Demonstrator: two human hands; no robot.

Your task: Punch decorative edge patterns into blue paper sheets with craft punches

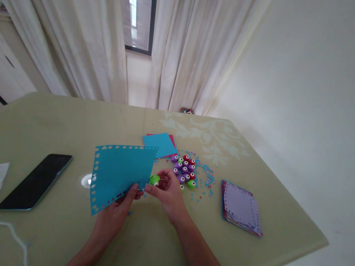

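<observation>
1. The blue sheet (120,171) is clamped in the left hand (116,214), whose thumb presses its near face close to the lower right corner, with other fingertips showing just below the thumb.
2. From that grip the sheet spreads upward and leftward, tilted and raised off the table (80,124); small cut-outs line its left, upper and lower edges.
3. The green punch (154,181) is pinched in the right hand (169,193), just past the thumb tip and inside the bent fingers. It sits right beside the sheet's right edge, near the lower corner; whether paper lies inside its slot cannot be told.
4. The left forearm rises from the bottom edge of the view and leans right, the hand turned inward with its thumb uppermost.
5. The right forearm slants in from the lower right, the back of the hand facing up and the thumb pointing left toward the sheet's corner. The two hands nearly meet, the right one slightly farther forward.
6. Just right of and beyond the right-hand grip stands a cluster of coloured punches (185,168), with paper bits (210,178) scattered around it.
7. Beyond both grips lie blue and red squares (161,143), overlapping. A stack of punched sheets (242,207) rests well to the right of the right hand; a phone (36,182) lies well to the left of the left.
</observation>
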